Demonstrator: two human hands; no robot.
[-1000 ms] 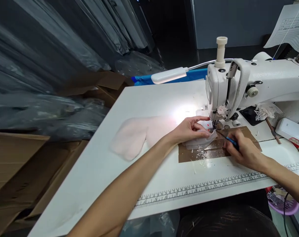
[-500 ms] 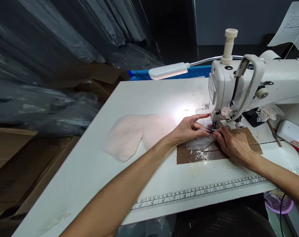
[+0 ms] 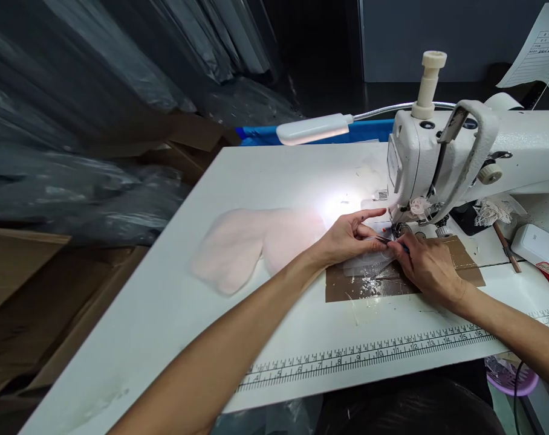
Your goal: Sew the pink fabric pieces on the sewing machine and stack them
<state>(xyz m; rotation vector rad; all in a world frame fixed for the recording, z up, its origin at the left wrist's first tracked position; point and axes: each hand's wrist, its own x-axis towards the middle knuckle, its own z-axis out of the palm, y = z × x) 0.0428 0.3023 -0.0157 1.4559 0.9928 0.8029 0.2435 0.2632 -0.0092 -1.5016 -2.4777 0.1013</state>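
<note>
My left hand [image 3: 349, 235] pinches sheer pale fabric [image 3: 367, 263] between thumb and bent fingers, its index finger stretched toward the sewing machine [image 3: 419, 163]. Closed around a small dark pointed tool [image 3: 383, 240], my right hand [image 3: 426, 266] is just in front of the needle area. The tool's tip reaches to the left thumb and fabric; a bit of blue shows by the right fingers. Whether it is snips or tweezers I cannot tell. Beneath both hands lies a brown taped patch [image 3: 347, 290] with white scraps on it.
A pale pink fabric piece [image 3: 233, 248] lies on the white table [image 3: 165, 320] to the left. A lamp [image 3: 313, 128] hangs behind it. A printed ruler [image 3: 374, 356] runs along the front edge. At right are a white device [image 3: 540, 248] and a brown-handled tool [image 3: 505, 246].
The view has shifted slightly, so the machine appears further right. My right hand and the tool have moved slightly relative to the machine; my left hand keeps its pinch.
</note>
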